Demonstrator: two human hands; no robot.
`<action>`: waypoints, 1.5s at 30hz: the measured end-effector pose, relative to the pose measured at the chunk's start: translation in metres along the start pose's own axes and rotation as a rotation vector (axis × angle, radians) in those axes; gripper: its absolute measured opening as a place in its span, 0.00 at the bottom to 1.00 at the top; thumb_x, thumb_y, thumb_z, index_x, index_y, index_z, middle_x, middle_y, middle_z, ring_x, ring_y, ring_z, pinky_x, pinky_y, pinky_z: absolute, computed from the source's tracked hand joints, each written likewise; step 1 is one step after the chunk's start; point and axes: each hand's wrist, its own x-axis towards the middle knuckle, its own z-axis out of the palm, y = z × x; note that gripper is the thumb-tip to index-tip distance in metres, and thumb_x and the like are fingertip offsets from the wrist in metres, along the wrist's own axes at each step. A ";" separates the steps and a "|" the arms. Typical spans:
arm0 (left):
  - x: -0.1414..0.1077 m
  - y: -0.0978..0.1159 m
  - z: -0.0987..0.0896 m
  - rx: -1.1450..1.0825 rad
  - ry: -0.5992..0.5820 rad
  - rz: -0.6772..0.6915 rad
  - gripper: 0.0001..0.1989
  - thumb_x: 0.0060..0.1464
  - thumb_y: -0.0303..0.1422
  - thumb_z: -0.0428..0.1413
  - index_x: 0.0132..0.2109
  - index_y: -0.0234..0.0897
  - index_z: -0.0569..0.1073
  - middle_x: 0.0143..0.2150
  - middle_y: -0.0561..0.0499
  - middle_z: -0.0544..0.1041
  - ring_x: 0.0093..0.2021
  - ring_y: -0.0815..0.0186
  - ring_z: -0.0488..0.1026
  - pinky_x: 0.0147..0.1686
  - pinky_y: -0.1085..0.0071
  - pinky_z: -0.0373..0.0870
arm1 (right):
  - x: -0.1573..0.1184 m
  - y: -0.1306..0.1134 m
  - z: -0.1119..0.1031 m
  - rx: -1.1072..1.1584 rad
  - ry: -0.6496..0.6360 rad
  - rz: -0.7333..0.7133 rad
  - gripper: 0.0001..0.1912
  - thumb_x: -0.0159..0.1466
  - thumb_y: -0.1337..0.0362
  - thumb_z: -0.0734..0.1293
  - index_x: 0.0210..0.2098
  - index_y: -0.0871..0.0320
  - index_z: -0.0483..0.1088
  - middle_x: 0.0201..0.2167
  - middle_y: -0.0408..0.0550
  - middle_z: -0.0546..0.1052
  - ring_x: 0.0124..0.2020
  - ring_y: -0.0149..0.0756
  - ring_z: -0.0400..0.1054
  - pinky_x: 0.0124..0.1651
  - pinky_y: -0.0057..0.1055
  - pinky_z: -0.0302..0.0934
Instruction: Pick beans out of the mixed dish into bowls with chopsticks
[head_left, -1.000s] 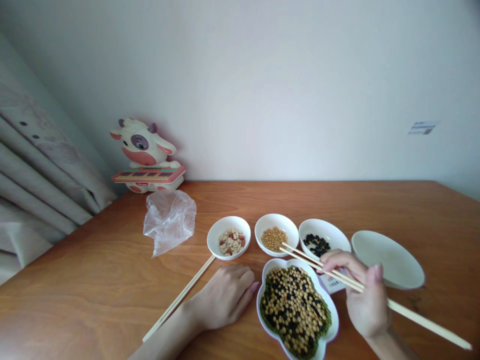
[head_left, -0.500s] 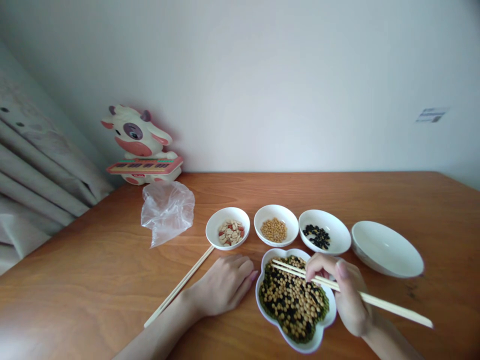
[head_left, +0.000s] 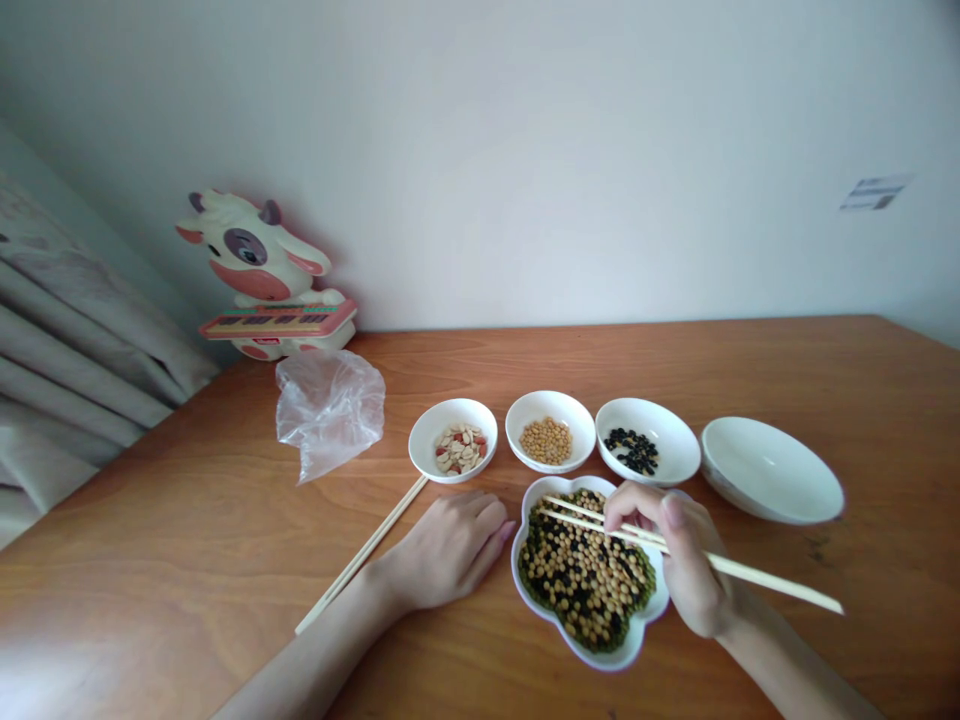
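Well, my right hand (head_left: pixel 675 540) holds the chopsticks (head_left: pixel 577 510) pressed close over tiny beans (head_left: pixel 585 575) that look light and slippery, and I cannot tell if one is caught.

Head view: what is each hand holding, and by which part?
The right hand grips wooden chopsticks around their middle; the left hand holds nothing, resting on the table.

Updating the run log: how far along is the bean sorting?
Done: yellow beans, black beans and peanuts sit in separate bowls.
In hand: the right hand holds chopsticks, tips over the dish.
Left: that dish, heaped with mixed yellow, black and green beans.
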 end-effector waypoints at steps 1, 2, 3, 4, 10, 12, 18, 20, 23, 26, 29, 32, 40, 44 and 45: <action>0.000 0.000 0.000 0.001 -0.001 0.002 0.16 0.78 0.36 0.41 0.40 0.38 0.66 0.39 0.49 0.75 0.36 0.63 0.70 0.38 0.66 0.63 | 0.000 0.000 0.001 -0.004 0.004 0.004 0.37 0.78 0.43 0.43 0.34 0.53 0.74 0.29 0.47 0.76 0.29 0.40 0.68 0.35 0.37 0.58; 0.000 0.000 0.000 0.001 -0.001 0.003 0.16 0.78 0.36 0.41 0.40 0.38 0.66 0.39 0.49 0.75 0.36 0.63 0.70 0.38 0.66 0.63 | 0.001 -0.001 0.001 -0.012 0.012 0.005 0.36 0.78 0.43 0.44 0.34 0.53 0.74 0.29 0.47 0.76 0.29 0.40 0.68 0.36 0.37 0.58; 0.000 0.000 -0.001 0.003 -0.001 0.003 0.16 0.78 0.36 0.41 0.40 0.38 0.66 0.39 0.48 0.75 0.36 0.63 0.69 0.38 0.66 0.63 | 0.001 -0.002 0.002 -0.021 0.020 -0.001 0.35 0.78 0.44 0.45 0.34 0.53 0.74 0.29 0.47 0.76 0.29 0.40 0.68 0.36 0.37 0.58; 0.000 0.000 -0.001 0.006 0.001 0.002 0.16 0.78 0.36 0.41 0.40 0.38 0.66 0.39 0.48 0.75 0.36 0.63 0.69 0.38 0.66 0.63 | 0.002 -0.003 0.003 -0.031 0.027 -0.008 0.35 0.79 0.44 0.46 0.34 0.53 0.75 0.29 0.47 0.76 0.29 0.40 0.68 0.36 0.37 0.58; -0.001 -0.001 0.001 0.007 -0.002 -0.002 0.17 0.78 0.37 0.41 0.40 0.38 0.66 0.38 0.49 0.74 0.35 0.64 0.69 0.38 0.66 0.63 | 0.003 -0.004 0.004 -0.001 0.049 -0.015 0.33 0.80 0.48 0.47 0.34 0.54 0.75 0.29 0.47 0.78 0.30 0.39 0.70 0.38 0.36 0.61; -0.001 -0.001 0.001 0.000 -0.006 -0.010 0.17 0.78 0.37 0.41 0.40 0.38 0.67 0.38 0.49 0.74 0.36 0.64 0.69 0.38 0.66 0.63 | 0.004 -0.002 0.006 0.023 0.072 -0.020 0.34 0.80 0.49 0.47 0.33 0.55 0.76 0.29 0.47 0.78 0.30 0.38 0.71 0.37 0.35 0.61; -0.001 0.001 0.000 -0.028 -0.021 -0.026 0.16 0.78 0.36 0.41 0.40 0.38 0.67 0.39 0.48 0.75 0.37 0.63 0.71 0.39 0.66 0.66 | 0.003 0.001 0.011 0.073 0.126 -0.030 0.34 0.80 0.50 0.48 0.31 0.55 0.76 0.25 0.46 0.76 0.27 0.36 0.70 0.32 0.34 0.60; 0.000 0.001 -0.001 -0.033 -0.020 -0.023 0.16 0.78 0.36 0.41 0.40 0.38 0.67 0.40 0.48 0.75 0.37 0.63 0.71 0.40 0.66 0.66 | 0.004 0.002 0.012 0.088 0.139 -0.032 0.34 0.80 0.50 0.49 0.31 0.56 0.76 0.24 0.46 0.76 0.26 0.36 0.69 0.31 0.34 0.59; 0.000 0.001 -0.001 -0.029 -0.012 -0.014 0.16 0.78 0.35 0.41 0.40 0.38 0.67 0.40 0.48 0.75 0.37 0.63 0.72 0.40 0.66 0.66 | 0.005 0.003 0.013 0.115 0.161 -0.040 0.35 0.80 0.50 0.48 0.30 0.56 0.76 0.24 0.46 0.75 0.26 0.36 0.69 0.32 0.34 0.60; 0.000 0.000 -0.001 -0.021 -0.004 -0.007 0.16 0.77 0.35 0.41 0.40 0.38 0.67 0.40 0.48 0.75 0.37 0.63 0.71 0.39 0.67 0.66 | 0.006 0.005 0.012 0.113 0.165 -0.051 0.36 0.81 0.49 0.46 0.30 0.56 0.76 0.25 0.46 0.76 0.27 0.35 0.69 0.32 0.34 0.60; 0.000 -0.001 0.000 -0.018 0.004 -0.008 0.16 0.77 0.35 0.42 0.40 0.38 0.67 0.39 0.48 0.75 0.36 0.64 0.71 0.38 0.67 0.66 | 0.006 0.005 0.011 0.080 0.138 -0.057 0.37 0.80 0.48 0.46 0.30 0.55 0.76 0.25 0.46 0.76 0.27 0.36 0.70 0.33 0.34 0.60; 0.000 -0.001 0.000 -0.008 0.009 -0.008 0.16 0.77 0.36 0.42 0.39 0.38 0.67 0.38 0.48 0.75 0.35 0.64 0.71 0.38 0.67 0.65 | 0.006 0.004 0.010 0.041 0.115 -0.060 0.36 0.80 0.47 0.46 0.30 0.55 0.75 0.26 0.46 0.77 0.29 0.37 0.71 0.34 0.35 0.60; 0.000 0.000 -0.001 0.022 0.007 0.004 0.16 0.78 0.36 0.42 0.39 0.38 0.67 0.38 0.49 0.75 0.35 0.64 0.70 0.38 0.67 0.65 | 0.006 0.000 0.009 0.025 0.079 -0.053 0.36 0.79 0.44 0.45 0.32 0.54 0.75 0.28 0.47 0.79 0.30 0.38 0.73 0.35 0.36 0.62; -0.001 -0.001 0.000 0.016 -0.002 -0.002 0.17 0.78 0.36 0.41 0.40 0.38 0.67 0.38 0.49 0.75 0.35 0.64 0.71 0.38 0.67 0.65 | 0.006 0.000 0.008 0.027 0.075 -0.068 0.36 0.79 0.45 0.46 0.33 0.54 0.75 0.28 0.47 0.78 0.30 0.39 0.72 0.36 0.36 0.62; -0.001 -0.001 0.000 0.017 -0.005 -0.004 0.17 0.78 0.36 0.41 0.40 0.38 0.67 0.38 0.49 0.75 0.35 0.63 0.71 0.38 0.67 0.65 | 0.006 0.001 0.008 0.023 0.073 -0.070 0.35 0.79 0.45 0.46 0.33 0.54 0.76 0.28 0.47 0.78 0.30 0.38 0.72 0.36 0.36 0.61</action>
